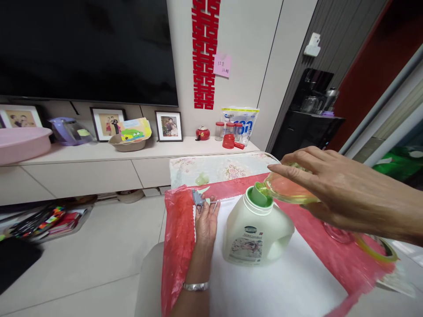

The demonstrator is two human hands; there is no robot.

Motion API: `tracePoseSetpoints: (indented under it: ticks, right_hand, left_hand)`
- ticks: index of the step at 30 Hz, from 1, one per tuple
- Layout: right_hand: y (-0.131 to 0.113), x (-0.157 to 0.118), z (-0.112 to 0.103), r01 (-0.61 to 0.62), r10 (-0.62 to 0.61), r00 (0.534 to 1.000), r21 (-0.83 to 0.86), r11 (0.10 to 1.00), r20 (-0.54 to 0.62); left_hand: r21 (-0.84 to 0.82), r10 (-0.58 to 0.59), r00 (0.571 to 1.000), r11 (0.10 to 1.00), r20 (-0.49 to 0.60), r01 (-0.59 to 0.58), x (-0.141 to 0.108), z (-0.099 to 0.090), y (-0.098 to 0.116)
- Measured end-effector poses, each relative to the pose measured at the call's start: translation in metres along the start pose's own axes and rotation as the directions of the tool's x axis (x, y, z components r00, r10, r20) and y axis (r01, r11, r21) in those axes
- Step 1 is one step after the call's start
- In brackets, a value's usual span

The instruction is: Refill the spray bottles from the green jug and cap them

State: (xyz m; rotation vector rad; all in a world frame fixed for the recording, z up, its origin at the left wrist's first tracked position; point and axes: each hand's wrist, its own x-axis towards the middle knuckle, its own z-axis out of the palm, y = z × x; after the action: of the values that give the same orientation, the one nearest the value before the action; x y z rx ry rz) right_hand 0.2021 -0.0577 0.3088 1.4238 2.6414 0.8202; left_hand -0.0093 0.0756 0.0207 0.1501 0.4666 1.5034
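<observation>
A pale green detergent jug point(257, 233) stands upright on a white sheet point(271, 290) over red plastic point(178, 224). My right hand point(317, 185) grips a clear bottle point(291, 187) of yellowish-green liquid, tipped sideways with its mouth at the jug's green spout point(261, 197). My left hand point(206, 220), palm up and left of the jug, holds a grey spray nozzle point(198, 198) with its fingers curled round it. A silver bracelet point(195, 286) circles my left wrist.
Behind the red plastic lies a flowered cloth point(234, 169). Yellow tape point(376, 247) rests at the right. A long cabinet point(99, 178) along the wall bears framed photos, a pink basin point(23, 143), red-lidded jars point(219, 131) and a plastic pouch point(249, 121).
</observation>
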Motion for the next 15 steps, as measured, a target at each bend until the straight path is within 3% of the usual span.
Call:
tracePoseSetpoints:
  ticks: [5,15]
  right_hand:
    - [0.0011,0.0048,-0.0022,0.083,-0.085,0.995,-0.043,0.996,-0.056]
    - [0.0013,0.0057,0.0023,0.068,-0.081,0.993,-0.150,0.986,-0.081]
  left_hand:
    - [-0.019,0.001,1.000,1.000,-0.006,-0.001,0.0006,-0.0002,-0.0004]
    - [-0.040,-0.011,1.000,0.999,-0.024,0.010,0.0003,0.0021,0.0018]
